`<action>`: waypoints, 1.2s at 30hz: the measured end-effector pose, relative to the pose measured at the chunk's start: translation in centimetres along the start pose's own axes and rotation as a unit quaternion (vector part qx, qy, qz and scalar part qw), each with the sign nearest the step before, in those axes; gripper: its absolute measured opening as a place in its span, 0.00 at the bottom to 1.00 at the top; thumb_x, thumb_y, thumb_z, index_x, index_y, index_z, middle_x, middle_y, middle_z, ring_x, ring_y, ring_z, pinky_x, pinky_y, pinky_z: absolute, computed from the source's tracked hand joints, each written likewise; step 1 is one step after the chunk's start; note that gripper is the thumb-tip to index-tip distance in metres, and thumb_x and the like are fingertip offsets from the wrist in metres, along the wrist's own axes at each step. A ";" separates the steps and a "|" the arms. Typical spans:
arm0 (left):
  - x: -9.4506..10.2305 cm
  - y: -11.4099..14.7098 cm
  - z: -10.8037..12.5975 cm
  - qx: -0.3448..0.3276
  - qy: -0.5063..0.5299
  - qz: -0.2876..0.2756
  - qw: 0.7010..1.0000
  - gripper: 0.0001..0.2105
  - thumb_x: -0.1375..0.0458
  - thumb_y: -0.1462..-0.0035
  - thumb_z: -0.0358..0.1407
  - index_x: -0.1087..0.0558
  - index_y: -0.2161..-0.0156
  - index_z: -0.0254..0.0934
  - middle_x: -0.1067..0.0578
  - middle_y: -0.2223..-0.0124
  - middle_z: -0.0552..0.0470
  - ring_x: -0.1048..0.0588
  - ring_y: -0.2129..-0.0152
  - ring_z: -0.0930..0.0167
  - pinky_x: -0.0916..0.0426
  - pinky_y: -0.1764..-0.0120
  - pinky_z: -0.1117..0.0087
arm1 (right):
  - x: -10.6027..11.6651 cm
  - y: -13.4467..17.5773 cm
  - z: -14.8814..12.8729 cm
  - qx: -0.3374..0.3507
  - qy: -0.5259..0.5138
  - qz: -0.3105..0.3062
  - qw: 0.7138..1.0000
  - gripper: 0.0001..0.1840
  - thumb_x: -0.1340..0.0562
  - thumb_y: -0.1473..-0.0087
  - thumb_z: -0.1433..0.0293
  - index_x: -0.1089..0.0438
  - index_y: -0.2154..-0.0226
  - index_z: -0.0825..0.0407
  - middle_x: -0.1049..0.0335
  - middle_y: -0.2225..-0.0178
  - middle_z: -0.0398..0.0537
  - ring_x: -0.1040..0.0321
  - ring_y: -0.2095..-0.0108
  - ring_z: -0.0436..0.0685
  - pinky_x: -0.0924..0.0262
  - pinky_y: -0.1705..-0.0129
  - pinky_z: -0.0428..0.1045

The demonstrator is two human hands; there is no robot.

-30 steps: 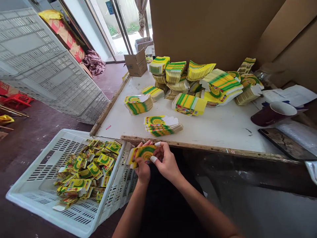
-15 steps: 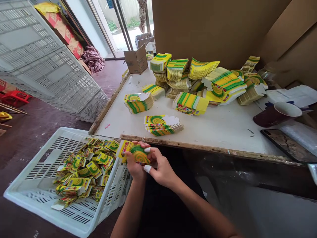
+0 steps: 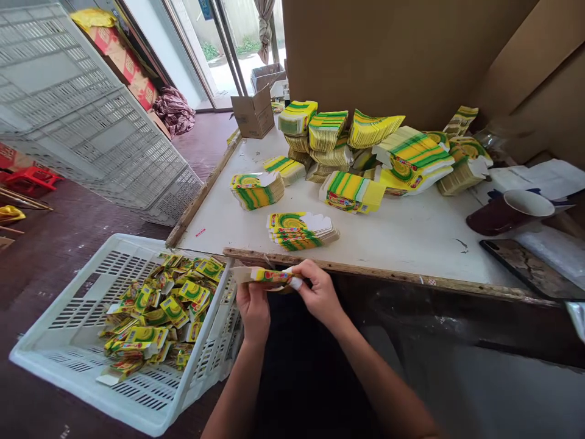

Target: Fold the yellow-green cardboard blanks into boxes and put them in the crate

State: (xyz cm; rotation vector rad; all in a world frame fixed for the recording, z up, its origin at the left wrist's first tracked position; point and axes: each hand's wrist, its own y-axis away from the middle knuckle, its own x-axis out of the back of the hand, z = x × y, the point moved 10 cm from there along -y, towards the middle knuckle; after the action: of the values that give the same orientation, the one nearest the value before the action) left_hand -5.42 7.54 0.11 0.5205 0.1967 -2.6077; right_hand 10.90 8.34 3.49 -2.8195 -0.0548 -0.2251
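I am watching daylight coming through the glass door (image 3: 227, 49), with the ground outside (image 3: 217, 78) washing out to white. The white tabletop (image 3: 402, 231) is catching soft light, while below its edge I am losing detail in deep shadow. Wide-angle distortion is stretching the crates (image 3: 100, 122) at frame left.

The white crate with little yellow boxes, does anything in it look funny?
A bit: the little yellow boxes lie jumbled at all angles, and one pale flap sticks out, while the flat cartons on the table sit in stacks.
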 end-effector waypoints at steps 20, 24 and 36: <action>-3.6 1.4 -0.8 0.031 -0.360 -0.347 0.865 0.23 0.34 0.53 0.41 0.36 0.53 0.39 0.27 0.64 0.54 0.27 0.69 0.71 0.30 0.64 0.70 | 2.1 0.7 -2.9 0.124 0.135 0.021 0.983 0.25 0.38 0.43 0.68 0.37 0.43 0.50 0.36 0.43 0.57 0.42 0.39 0.64 0.47 0.36 0.64; -4.3 2.5 -0.2 -0.089 -0.367 -0.333 0.864 0.32 0.36 0.55 0.33 0.43 0.45 0.40 0.28 0.54 0.49 0.26 0.64 0.70 0.29 0.61 0.68 | -0.6 0.8 3.0 -0.114 -0.122 -0.052 0.985 0.25 0.44 0.39 0.58 0.34 0.43 0.48 0.31 0.45 0.54 0.35 0.43 0.64 0.40 0.40 0.61; -5.5 3.4 0.6 -0.167 -0.359 -0.328 0.858 0.21 0.40 0.52 0.33 0.43 0.54 0.43 0.31 0.57 0.52 0.28 0.68 0.72 0.32 0.64 0.70 | -3.8 1.8 4.9 -0.276 -0.374 -0.146 0.873 0.39 0.37 0.55 0.38 0.26 0.49 0.48 0.27 0.47 0.54 0.31 0.46 0.64 0.41 0.41 0.60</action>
State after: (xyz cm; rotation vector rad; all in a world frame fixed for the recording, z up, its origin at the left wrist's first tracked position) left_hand 0.43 6.73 2.68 -0.7848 0.6436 -3.0828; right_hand 8.00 8.10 -2.26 -3.2459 -0.6878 0.9480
